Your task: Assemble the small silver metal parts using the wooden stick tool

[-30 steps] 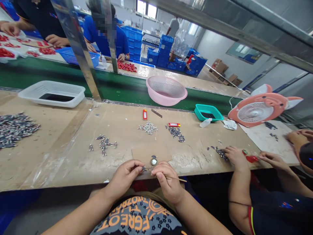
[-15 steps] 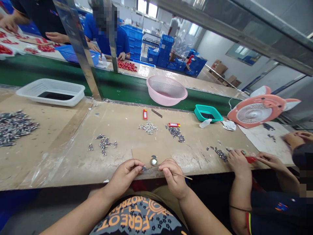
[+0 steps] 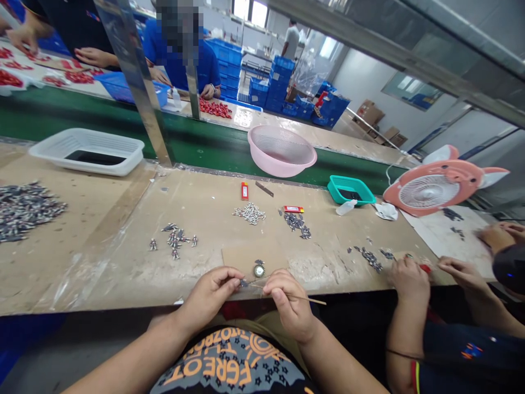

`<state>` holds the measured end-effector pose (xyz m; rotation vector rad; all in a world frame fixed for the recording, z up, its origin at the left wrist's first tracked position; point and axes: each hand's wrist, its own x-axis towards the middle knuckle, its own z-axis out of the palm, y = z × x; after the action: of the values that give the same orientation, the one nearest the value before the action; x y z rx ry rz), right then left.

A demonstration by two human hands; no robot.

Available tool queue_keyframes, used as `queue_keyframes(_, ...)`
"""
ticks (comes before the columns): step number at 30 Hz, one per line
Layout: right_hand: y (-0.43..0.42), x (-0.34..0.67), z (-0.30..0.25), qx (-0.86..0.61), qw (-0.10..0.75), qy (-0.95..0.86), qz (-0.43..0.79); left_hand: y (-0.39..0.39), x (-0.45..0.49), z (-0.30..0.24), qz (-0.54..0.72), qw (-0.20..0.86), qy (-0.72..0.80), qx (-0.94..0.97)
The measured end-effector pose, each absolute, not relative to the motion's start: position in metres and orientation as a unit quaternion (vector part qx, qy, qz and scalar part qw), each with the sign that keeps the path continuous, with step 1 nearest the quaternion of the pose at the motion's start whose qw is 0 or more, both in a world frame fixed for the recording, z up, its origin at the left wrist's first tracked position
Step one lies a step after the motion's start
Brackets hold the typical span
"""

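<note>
At the near edge of the workbench, my left hand (image 3: 211, 290) pinches a tiny grey figure (image 3: 243, 283) between thumb and forefinger. My right hand (image 3: 289, 306) is closed on a thin wooden stick (image 3: 305, 299), whose tip points at the figure. Just beyond my hands a small round metal cap (image 3: 258, 270) sits on a brown cardboard square (image 3: 250, 257). Small heaps of grey figures lie further out: one to the left (image 3: 174, 239), a paler one (image 3: 249, 212) in the middle, and a darker one (image 3: 296, 223) to its right.
A white tray (image 3: 88, 152), a pink bowl (image 3: 281, 151) and a teal tray (image 3: 349, 189) stand along the green conveyor (image 3: 197, 145). A pink fan (image 3: 441, 186) is at right. A co-worker's hands (image 3: 410, 279) work beside me at right. A big pile of figures (image 3: 22, 205) lies far left.
My right hand has shifted slightly right and drawn the stick with it. The co-worker's left hand at right has slid a little toward the bench edge.
</note>
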<state>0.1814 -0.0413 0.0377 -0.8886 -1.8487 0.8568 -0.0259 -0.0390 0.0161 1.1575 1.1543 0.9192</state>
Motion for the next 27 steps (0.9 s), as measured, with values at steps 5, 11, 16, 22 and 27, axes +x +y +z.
queue_keyframes(5,-0.0399,0.1731,0.0401,-0.354,0.432,-0.750,0.355,-0.0385,-0.0270,0.0154,0.392,0.581,0.494,0.514)
queue_keyframes(11,-0.0391,0.1721,0.0401,-0.364,0.421,-0.751,0.356,-0.0383,-0.0281,0.0139,0.384,0.577,0.495,0.524)
queue_keyframes(16,-0.0387,0.1711,0.0403,-0.368,0.414,-0.754,0.353,-0.0387,-0.0281,0.0130,0.382,0.585,0.491,0.521)
queue_keyframes(22,-0.0402,0.1744,0.0391,-0.373,0.412,-0.756,0.346,-0.0384,-0.0275,0.0145,0.386,0.598,0.490,0.504)
queue_keyframes(27,-0.0417,0.1754,0.0388,-0.375,0.413,-0.760,0.335,-0.0382,-0.0273,0.0152,0.385,0.604,0.491,0.496)
